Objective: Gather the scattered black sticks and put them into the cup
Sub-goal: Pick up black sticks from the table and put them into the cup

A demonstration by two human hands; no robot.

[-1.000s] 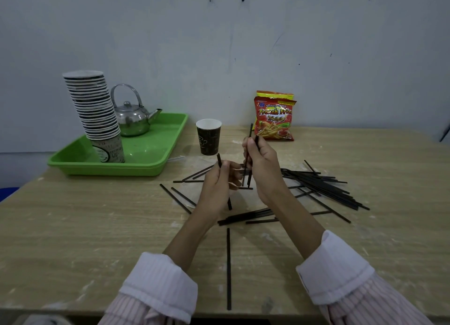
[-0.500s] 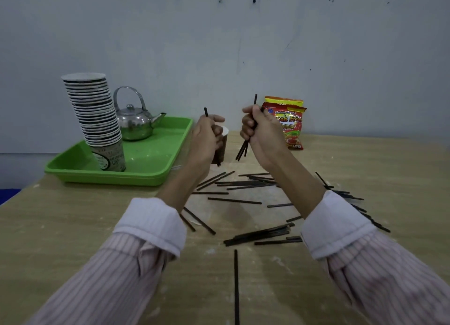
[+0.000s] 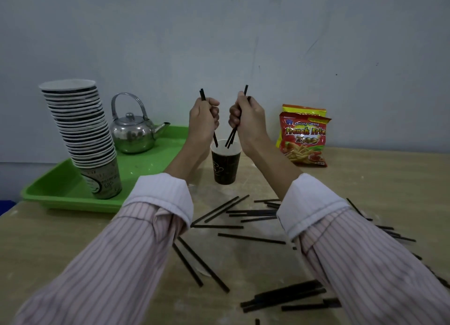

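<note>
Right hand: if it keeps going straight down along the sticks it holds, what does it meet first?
Most likely the open mouth of the cup. The right hand grips its sticks with their lower tips at the rim, seemingly just inside; depth from this one view is uncertain.

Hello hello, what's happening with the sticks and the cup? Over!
Left hand and right hand each grip thin black sticks, lower tips at the dark paper cup's mouth. Many sticks left on the wooden table. Nothing blocking.
</note>
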